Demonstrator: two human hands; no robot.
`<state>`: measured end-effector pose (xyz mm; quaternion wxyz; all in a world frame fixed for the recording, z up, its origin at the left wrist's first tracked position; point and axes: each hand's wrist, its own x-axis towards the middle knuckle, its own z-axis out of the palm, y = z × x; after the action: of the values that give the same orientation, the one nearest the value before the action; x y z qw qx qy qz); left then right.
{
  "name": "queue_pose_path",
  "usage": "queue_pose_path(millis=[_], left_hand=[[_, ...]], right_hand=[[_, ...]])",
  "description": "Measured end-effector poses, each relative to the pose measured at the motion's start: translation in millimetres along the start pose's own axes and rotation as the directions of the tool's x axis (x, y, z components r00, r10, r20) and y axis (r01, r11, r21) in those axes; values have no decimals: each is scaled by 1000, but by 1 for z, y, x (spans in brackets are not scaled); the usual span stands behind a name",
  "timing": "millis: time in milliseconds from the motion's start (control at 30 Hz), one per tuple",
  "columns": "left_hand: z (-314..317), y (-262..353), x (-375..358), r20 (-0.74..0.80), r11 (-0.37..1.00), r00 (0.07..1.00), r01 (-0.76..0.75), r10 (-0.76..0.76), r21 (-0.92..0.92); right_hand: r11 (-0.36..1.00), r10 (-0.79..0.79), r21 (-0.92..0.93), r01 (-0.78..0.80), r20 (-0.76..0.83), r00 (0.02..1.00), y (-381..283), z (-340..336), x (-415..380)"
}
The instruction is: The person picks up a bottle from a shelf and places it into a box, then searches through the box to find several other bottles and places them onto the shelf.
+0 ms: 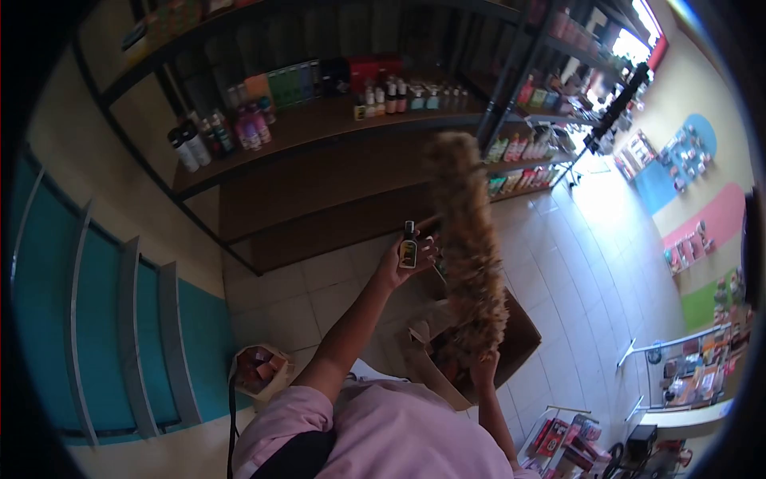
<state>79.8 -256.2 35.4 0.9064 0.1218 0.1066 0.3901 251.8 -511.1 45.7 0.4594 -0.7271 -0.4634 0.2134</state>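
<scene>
My left hand (393, 267) is closed around a small dark bottle (409, 246) with a black cap and a yellowish label, held upright in front of the shelf. In my right hand (483, 372), lower down, is a long brown fluffy feather duster (471, 255). Its shaggy length reaches up past the bottle, and its top overlaps the shelf edge. The handle is hidden inside my fist. Beneath the duster, an open cardboard box (523, 327) stands on the tiled floor, partly covered from view.
A dark shelf (319, 148) ahead carries spray cans (187, 148), purple bottles (253, 128) and a row of small bottles (391, 97). At lower left stands a bin-like container (259, 371). Display racks (698, 367) line the right side; a black tripod-like stand (610, 120) is farther back.
</scene>
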Motion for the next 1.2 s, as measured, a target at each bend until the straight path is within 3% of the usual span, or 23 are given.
queue_pose_path(millis=[33, 67, 167, 233, 300, 333, 433, 467, 567, 600, 633, 700, 733, 933, 1033, 1100, 1133, 1200], left_hand=[[-8, 13, -5, -50, 999, 998, -42, 43, 11], [-22, 25, -4, 3, 996, 996, -85, 85, 19], [-63, 53, -12, 6, 974, 978, -209, 209, 92], [-54, 77, -37, -166, 930, 928, -295, 334, 220], [-65, 103, -55, -236, 962, 935, -242, 266, 129], [-75, 117, -65, -267, 974, 937, -212, 226, 84], [-129, 161, -90, -66, 977, 985, -169, 162, -127], [-137, 175, -97, -74, 978, 981, -185, 178, -98], [-143, 215, -98, -141, 972, 962, -230, 233, 39], [-131, 223, -99, -199, 965, 946, -239, 257, 109], [-119, 229, -100, -254, 954, 925, -242, 282, 178], [-92, 238, -86, -232, 950, 940, -193, 251, 246], [-85, 239, -75, -220, 945, 945, -177, 241, 274], [-93, 201, -31, -128, 925, 991, 14, 38, 379], [-106, 160, -38, -235, 967, 972, 44, 17, 251], [-113, 140, -35, -329, 990, 944, 21, 27, 142], [-115, 145, -17, -305, 986, 947, -53, 100, 159], [-116, 153, 4, -287, 968, 931, -180, 225, 176]], right_hand=[[988, -55, -140, 67, 91, 994, 3, 10, -4], [953, -101, -266, 147, 181, 978, 4, 24, -1], [916, -189, -291, 276, 296, 936, 0, 70, 11], [904, -143, -370, 212, 206, 968, 4, 99, 17], [926, -111, -350, 145, 115, 987, -17, 127, 38], [976, 53, -216, -17, 161, 986, -26, 138, 48], [991, 53, -128, -25, 218, 975, -24, 164, 70], [969, 124, -241, -53, 291, 949, -32, 166, 75], [886, 103, -428, 178, 556, 825, -44, 175, 84], [886, 80, -404, 229, 618, 782, -54, 180, 87], [859, 61, -387, 335, 727, 683, -69, 184, 92], [790, 58, -306, 531, 900, 431, -97, 196, 105], [792, -16, -206, 575, 935, 356, -104, 205, 109], [791, -154, 57, 609, 982, 109, -144, 240, 165], [865, -123, 107, 490, 992, 1, -161, 245, 197], [945, -190, 129, 300, 965, 183, -117, 273, 223], [966, -205, 149, 209, 938, 280, -99, 284, 243], [946, -40, 194, -259, 865, 501, -97, 298, 278]])
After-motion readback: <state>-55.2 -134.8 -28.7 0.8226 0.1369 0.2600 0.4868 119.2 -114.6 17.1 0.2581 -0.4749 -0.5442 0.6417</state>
